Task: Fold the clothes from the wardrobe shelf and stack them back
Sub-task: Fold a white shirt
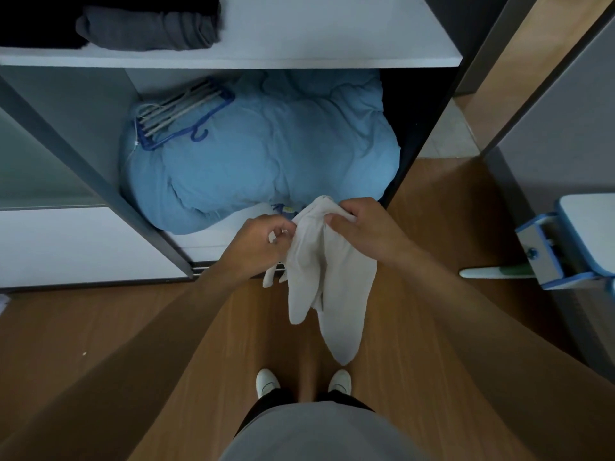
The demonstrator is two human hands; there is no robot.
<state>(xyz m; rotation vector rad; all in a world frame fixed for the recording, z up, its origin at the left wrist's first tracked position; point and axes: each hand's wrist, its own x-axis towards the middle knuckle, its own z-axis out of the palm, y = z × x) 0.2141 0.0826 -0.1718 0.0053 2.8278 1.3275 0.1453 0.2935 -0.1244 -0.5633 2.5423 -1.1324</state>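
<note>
Cloth (327, 277), pale cream and limp, hangs between both hands at the centre of the view, its upper edge bunched in the fingers and its lobes drooping toward 6 o'clock, over the wooden floor (109, 344). The right hand (362, 227) is curled closed on the cloth's top edge, thumb pressing the fabric from the front. The left hand (259, 242), at 9 o'clock of the cloth, is also closed, pinching a fold at its side, with a thin strip of cloth trailing below the wrist. Both bare forearms run back toward 6 o'clock. Below the cloth's tip stand two white shoes (268, 382), and a grey shirt (319, 434) fills the bottom edge. At 12 o'clock of the hands, a blue duvet (266, 154) fills the lower wardrobe compartment, with a bundle of hangers (179, 111) lying on its 10 o'clock corner. Higher up, the white shelf (299, 44) carries a folded grey garment (149, 28) toward 11 o'clock, beside something black that I cannot make out. At 3 o'clock stands a blue-and-white object, partly cut off.
</note>
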